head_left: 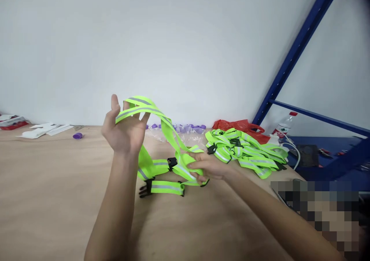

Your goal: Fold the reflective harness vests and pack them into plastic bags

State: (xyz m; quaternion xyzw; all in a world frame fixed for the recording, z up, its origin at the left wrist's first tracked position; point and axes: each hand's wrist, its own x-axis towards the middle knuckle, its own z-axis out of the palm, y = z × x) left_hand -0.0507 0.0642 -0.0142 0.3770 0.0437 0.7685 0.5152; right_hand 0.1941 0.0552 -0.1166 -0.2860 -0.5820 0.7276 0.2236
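A neon yellow-green strap with a grey reflective stripe and black buckles hangs between my hands over the wooden table. My left hand is raised, palm up, with the strap's loops running across its fingers and the thumb apart from them. Lower and to the right, my right hand has its fingers on the strap near a black slider. One black buckle sits mid-strap, and a pronged clip is at the lower left end, close to the tabletop.
A pile of similar straps lies at the right, before a red plastic bag. Clear bags with purple items lie by the wall. A purple cap and white papers are left. A blue frame and bottle stand right.
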